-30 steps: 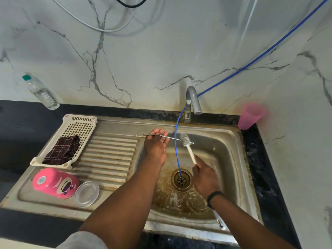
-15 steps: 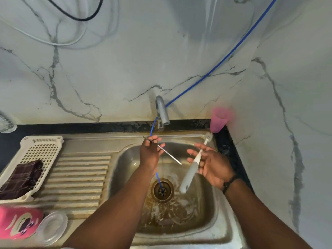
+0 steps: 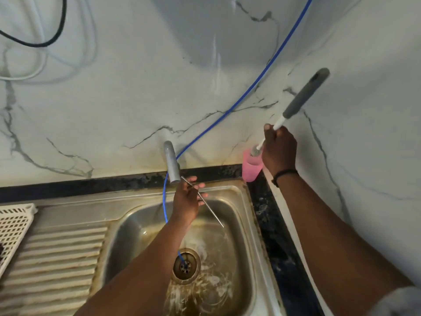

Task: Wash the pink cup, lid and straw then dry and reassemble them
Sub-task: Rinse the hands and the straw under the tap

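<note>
— Grip, item one? Right hand was closed around the white shaft of a bottle brush, grey handle tilted up toward the marble wall, bristle head down at the mouth of a small pink tumbler.

— Location of the tumbler? It stood upright on the dark surface in the back right corner, just beside the sink rim.

— Grip, item two? Left hand pinched the metal straw between thumb and fingertips; remaining fingers were spread. The straw slanted down to the right over the basin, its upper end just beside the tap spout.

— Other fittings? A blue hose ran down the wall, passed behind the tap and ended in the drain. A white perforated basket sat at the left edge on the ribbed drainboard, partly out of frame.

— Pink cup and lid? Neither was in view.

— Right wrist? It carried a black band.
</note>
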